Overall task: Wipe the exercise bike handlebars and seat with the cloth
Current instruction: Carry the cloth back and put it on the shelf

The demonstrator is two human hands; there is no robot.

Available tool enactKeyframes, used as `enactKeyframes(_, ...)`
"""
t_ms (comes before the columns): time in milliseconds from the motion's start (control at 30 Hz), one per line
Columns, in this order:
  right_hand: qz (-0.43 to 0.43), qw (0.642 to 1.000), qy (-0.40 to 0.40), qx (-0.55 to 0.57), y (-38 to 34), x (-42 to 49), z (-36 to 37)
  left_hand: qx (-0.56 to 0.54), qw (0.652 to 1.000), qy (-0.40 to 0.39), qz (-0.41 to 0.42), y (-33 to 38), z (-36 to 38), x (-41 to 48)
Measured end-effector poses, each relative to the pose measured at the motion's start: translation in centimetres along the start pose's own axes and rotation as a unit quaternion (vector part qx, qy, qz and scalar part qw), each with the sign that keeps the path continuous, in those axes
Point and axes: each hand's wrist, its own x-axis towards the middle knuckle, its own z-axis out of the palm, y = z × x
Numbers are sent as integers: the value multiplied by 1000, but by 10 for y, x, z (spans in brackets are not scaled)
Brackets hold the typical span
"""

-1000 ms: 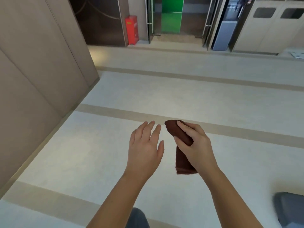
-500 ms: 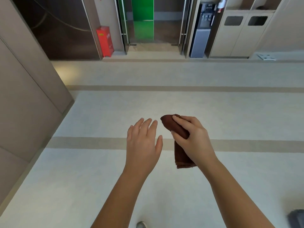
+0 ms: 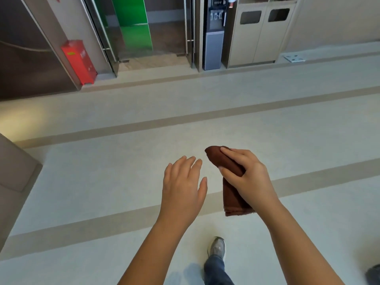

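Note:
A folded dark brown cloth (image 3: 233,199) hangs from my right hand (image 3: 249,178), whose fingers and thumb curl round its upper part. My left hand (image 3: 183,189) is held out beside it, a little to the left, with fingers straight and together, touching nothing. Both hands are over a pale floor. No exercise bike, handlebars or seat are in view.
Ahead are glass doors with a green panel (image 3: 133,25), a red box (image 3: 79,61) at the wall, a water dispenser (image 3: 213,33) and two bin cabinets (image 3: 261,31). A beige wall corner (image 3: 14,171) juts in at left. My shoe (image 3: 217,246) steps on the floor below.
The view has swung right and forward: the left wall has slid out of frame and the doors and bins are closer. A foot has come into view. Both hands keep their pose.

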Motion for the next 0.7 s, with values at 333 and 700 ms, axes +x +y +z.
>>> enactKeyframes(333,11,996,71,-49,77,207,-79,-11,998,-33,57,47,81,226)
enactKeyframes(700,65,992,75,-81,152,374,-85,-44,995,-83,43,30,176,404)
